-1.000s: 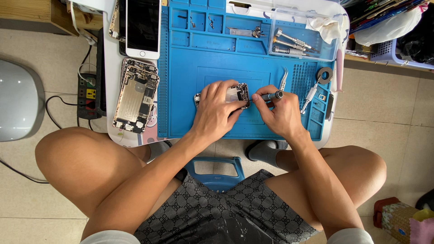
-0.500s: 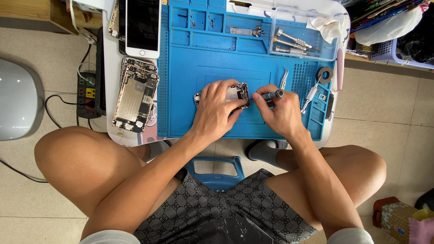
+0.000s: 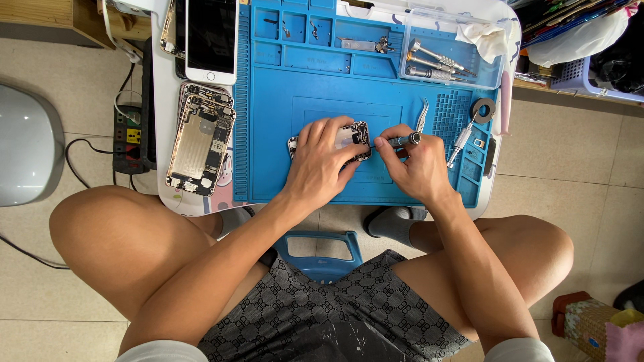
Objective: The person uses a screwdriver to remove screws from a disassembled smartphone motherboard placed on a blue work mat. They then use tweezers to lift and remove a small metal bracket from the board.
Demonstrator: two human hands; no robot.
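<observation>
I pin the opened phone [image 3: 349, 139] flat on the blue mat [image 3: 268, 100] with my left hand [image 3: 320, 164], fingers pressed over it. My right hand [image 3: 419, 167] pinches a screwdriver [image 3: 397, 141], lying left-right, tip toward the phone's right edge. Mid-unscrewing, I judge; next needs steady, seated turning.

- Your left hand [image 3: 322, 164] covers the small circuit board [image 3: 355, 137] mid-mat; your right hand [image 3: 419, 167] blocks its right side.
- Bare blue mat [image 3: 268, 154] lies left of your hands: room there.
- Tweezers [image 3: 422, 115] and a spare screwdriver [image 3: 461, 139] crowd the right.
- An opened phone body [image 3: 200, 147] lies just off the mat's left edge.
</observation>
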